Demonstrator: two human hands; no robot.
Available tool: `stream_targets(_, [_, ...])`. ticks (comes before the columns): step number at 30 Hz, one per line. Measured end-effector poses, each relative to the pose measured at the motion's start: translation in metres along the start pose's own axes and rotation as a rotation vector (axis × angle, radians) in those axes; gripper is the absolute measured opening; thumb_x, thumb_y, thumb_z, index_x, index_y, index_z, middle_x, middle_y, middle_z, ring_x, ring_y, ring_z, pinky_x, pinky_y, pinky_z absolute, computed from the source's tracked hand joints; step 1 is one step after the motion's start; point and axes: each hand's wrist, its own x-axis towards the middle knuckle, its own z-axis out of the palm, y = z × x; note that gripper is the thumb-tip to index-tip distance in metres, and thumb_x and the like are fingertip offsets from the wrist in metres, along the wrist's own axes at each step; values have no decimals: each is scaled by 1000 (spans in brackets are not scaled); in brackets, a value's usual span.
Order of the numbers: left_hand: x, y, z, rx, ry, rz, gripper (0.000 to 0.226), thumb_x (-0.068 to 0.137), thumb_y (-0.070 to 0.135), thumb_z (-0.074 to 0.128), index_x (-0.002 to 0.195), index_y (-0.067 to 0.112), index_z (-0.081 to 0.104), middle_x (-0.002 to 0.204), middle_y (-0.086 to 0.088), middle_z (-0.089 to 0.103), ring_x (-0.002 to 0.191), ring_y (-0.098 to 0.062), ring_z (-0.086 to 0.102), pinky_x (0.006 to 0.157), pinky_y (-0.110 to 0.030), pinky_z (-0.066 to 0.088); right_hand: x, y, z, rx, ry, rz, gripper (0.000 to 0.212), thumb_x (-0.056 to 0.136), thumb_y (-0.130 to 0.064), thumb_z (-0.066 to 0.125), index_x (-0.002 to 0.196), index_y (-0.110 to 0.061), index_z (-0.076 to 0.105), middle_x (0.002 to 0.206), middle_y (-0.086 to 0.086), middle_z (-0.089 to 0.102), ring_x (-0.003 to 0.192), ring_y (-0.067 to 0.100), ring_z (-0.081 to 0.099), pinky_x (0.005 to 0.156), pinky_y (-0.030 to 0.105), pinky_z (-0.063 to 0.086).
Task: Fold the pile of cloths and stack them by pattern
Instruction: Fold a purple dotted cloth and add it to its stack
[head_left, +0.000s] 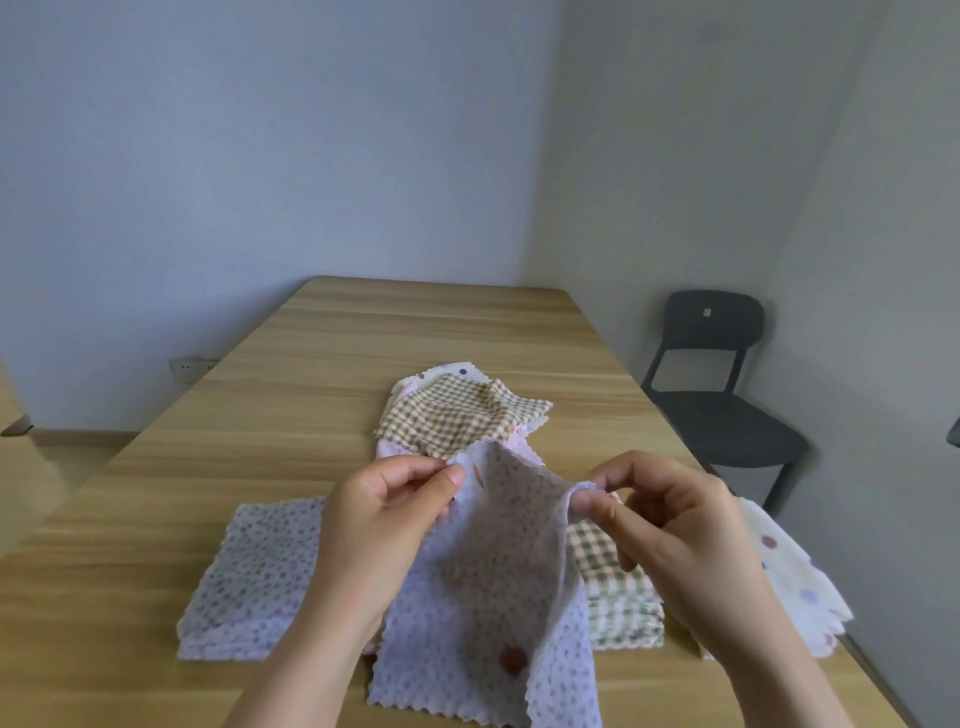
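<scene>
Near: I see left hand (384, 514) and right hand (675, 525) each pinching a top corner of the lilac cloth (498, 571) above the wooden table (363, 338) | mid: dotted stack (254, 571) left, checked stack (613, 587) right | far: pile (457, 415), chair (727, 395), socket (189, 368), pale walls (260, 156).

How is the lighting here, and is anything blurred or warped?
Head view: soft, even light, no glare on the table; wide-angle warp bows its edges and the wall corner; the cloth, left hand and right hand look slightly soft.
</scene>
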Motion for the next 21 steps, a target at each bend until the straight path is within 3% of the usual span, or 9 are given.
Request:
stream_targets(2, [-1, 1, 0, 7, -21, -1, 5, 82, 16, 73, 78, 14, 75, 57, 4, 65, 46, 1, 51, 52, -10, 42, -2, 2, 3, 8, -19, -19, 19, 72, -41, 74, 73, -22, 70, 40, -1, 31, 41, 17, 26, 45, 23, 22])
stream_targets(4, [-4, 2, 1, 22, -53, -10, 6, 82, 17, 72, 79, 13, 76, 56, 4, 63, 46, 0, 48, 50, -11, 39, -4, 4, 6, 37, -41, -22, 22, 76, -40, 75, 75, -18, 70, 41, -5, 31, 42, 12, 24, 45, 21, 22])
stream_targets(8, [-11, 1, 3, 8, -93, -60, 7, 82, 15, 71, 77, 15, 77, 56, 3, 64, 47, -2, 49, 42, -10, 35, -4, 3, 13, 72, -117, -42, 26, 78, -42, 75, 75, -18, 69, 47, 10, 44, 44, 12, 27, 46, 22, 24])
stream_targets(11, [-14, -1, 3, -28, -94, -69, 9, 82, 11, 72, 75, 15, 77, 56, 1, 64, 50, -5, 51, 49, -14, 40, -2, -1, 19, 48, -171, -46, 17, 81, -27, 77, 71, -17, 69, 54, 3, 56, 46, 12, 34, 46, 24, 28])
stream_targets(14, [-18, 4, 0, -41, -92, -45, 7, 83, 11, 70, 80, 14, 77, 55, 4, 63, 49, -2, 52, 51, -13, 41, -2, -1, 25, -13, -161, -47, 14, 80, -31, 78, 73, -22, 70, 63, -2, 65, 51, 17, 51, 50, 29, 42])
stream_targets(17, [-22, 10, -3, -40, -126, 4, 8, 83, 14, 69, 82, 15, 77, 57, 6, 63, 51, -2, 52, 52, -12, 41, -2, -5, 30, -64, -140, -71, 10, 81, -34, 74, 75, -27, 70, 63, -8, 62, 53, 5, 49, 53, 17, 38])
stream_targets(21, [-26, 18, -5, -36, -171, 40, 9, 83, 8, 68, 84, 11, 77, 57, 10, 65, 50, 3, 56, 53, -7, 41, -2, -12, 34, -78, -146, -91, 14, 86, -24, 71, 72, -25, 68, 56, -13, 55, 48, 4, 45, 50, 11, 32])
